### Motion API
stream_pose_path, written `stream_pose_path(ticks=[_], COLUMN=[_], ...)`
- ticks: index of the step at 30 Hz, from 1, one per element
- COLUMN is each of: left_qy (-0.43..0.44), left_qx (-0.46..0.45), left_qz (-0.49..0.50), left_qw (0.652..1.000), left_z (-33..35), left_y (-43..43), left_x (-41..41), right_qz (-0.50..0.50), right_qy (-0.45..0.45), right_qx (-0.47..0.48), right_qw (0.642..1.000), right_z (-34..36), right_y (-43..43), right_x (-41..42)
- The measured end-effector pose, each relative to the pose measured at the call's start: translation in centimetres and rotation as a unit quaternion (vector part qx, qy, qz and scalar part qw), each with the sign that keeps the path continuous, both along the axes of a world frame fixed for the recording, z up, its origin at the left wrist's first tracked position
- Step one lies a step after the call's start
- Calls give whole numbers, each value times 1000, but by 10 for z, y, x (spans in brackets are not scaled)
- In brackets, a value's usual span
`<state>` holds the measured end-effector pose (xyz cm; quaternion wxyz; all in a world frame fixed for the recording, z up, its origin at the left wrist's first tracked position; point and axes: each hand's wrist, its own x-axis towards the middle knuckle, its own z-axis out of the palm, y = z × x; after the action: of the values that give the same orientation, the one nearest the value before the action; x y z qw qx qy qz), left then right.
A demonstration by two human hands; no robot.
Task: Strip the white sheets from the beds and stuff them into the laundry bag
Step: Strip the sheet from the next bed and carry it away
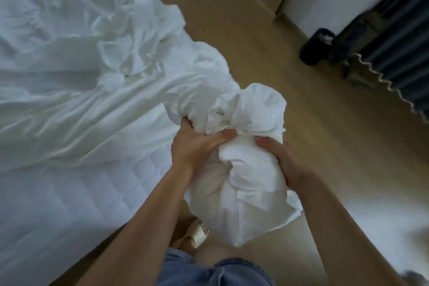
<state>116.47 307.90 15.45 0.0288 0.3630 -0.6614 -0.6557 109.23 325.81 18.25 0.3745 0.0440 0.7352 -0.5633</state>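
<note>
A bunched-up white sheet hangs in front of me above the floor, beside the bed. My left hand grips its left side with the fingers dug into the folds. My right hand grips its right side. From the bundle the same white sheet trails left in stretched folds across the bed. Below that, the quilted white mattress lies bare. No laundry bag is in view.
A tan wooden floor runs along the bed's right side. A dark curtain hangs at the upper right with a small black object at its foot. My foot in a white sandal stands by the mattress edge.
</note>
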Motion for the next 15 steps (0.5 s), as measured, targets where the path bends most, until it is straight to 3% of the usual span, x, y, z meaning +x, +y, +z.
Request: stream_pose_path(ticks=[7,15], left_qy=[41,74], left_qx=[-11,39], left_qz=[-256,-419], left_qw=[966,904], left_z=[31,25], left_y=[184,318], left_x=[-101,-201], right_qz=[-239,-415], right_qy=[32,93], right_qx=[-54,-56], right_qw=[969,903], right_z=[33,27], right_y=[193,306], right_x=[-1,-33])
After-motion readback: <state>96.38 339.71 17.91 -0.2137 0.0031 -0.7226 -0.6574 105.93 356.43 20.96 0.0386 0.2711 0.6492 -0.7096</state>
